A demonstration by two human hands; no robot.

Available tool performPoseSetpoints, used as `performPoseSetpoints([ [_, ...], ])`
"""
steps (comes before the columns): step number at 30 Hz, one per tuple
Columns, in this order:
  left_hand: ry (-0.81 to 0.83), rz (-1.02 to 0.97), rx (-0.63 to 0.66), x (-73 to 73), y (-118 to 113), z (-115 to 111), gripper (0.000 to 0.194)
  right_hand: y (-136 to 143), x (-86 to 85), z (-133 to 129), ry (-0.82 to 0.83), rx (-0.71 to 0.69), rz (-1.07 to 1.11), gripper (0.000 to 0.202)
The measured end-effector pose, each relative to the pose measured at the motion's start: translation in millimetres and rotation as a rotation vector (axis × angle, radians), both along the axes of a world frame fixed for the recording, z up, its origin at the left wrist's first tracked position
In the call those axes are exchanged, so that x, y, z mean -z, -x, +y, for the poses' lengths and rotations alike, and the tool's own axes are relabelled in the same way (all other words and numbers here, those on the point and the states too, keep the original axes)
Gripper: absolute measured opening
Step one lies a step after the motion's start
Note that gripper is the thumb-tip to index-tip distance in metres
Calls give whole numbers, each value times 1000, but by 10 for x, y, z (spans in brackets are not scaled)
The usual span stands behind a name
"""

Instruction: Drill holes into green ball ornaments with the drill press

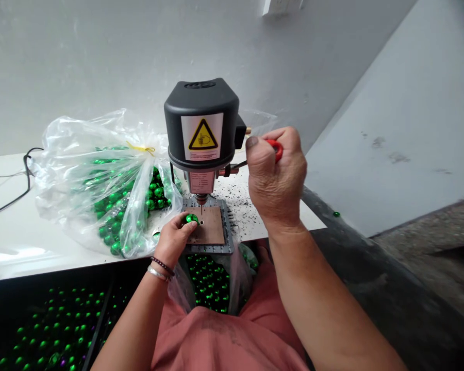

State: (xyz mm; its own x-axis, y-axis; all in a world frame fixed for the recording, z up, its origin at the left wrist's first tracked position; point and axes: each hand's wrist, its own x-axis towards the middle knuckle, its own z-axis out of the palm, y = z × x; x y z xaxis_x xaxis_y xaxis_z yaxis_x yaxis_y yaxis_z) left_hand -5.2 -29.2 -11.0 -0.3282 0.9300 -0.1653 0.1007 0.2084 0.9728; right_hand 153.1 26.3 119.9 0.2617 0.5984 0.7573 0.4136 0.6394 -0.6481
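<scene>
Between the thumb and fingers of my left hand (175,236) is a shiny green ball (192,218), held over the brown board (209,234) on the base of a small drill press (201,123). The ball sits just left of a small hole in the board. Above that hole points the thin drill bit (201,209), apart from the ball. My right hand (276,178) is wrapped round the red-ended lever handle (275,149) at the machine's right side, raised beside its dark housing.
A clear plastic bag (100,180) of green balls lies left of the machine on the white table (19,247). Dark shavings are scattered right of the base. More green balls (209,283) fill a bag below the table edge. One ball (336,214) lies on the floor.
</scene>
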Motion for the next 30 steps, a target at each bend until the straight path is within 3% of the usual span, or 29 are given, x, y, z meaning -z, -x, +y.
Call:
performPoseSetpoints([
  [6,43,357,21,75,-52,156,41,-25,18,-31,-5,-58,-1,24],
  [15,8,592,123,29,-146,237,43,-50,63,-54,-4,-53,-49,22],
  [23,-20,562,146,38,-149,252,43,-71,100,-99,-7,-45,-58,20],
  [30,-17,588,135,87,-146,237,44,-108,269,-214,12,-22,-90,16],
])
